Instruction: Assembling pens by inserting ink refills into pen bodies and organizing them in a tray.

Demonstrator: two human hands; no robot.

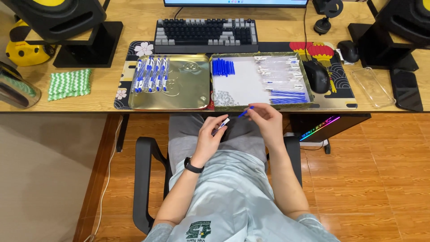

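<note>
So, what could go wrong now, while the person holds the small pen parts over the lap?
1. The thin blue refill in the right hand is held off the wooden desk; if it slips, it may fall to the floor.
2. The clear pen barrel in the left hand could drop likewise.

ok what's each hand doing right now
Left hand: closed on a clear pen barrel.
Right hand: pinching a thin blue refill.
</note>
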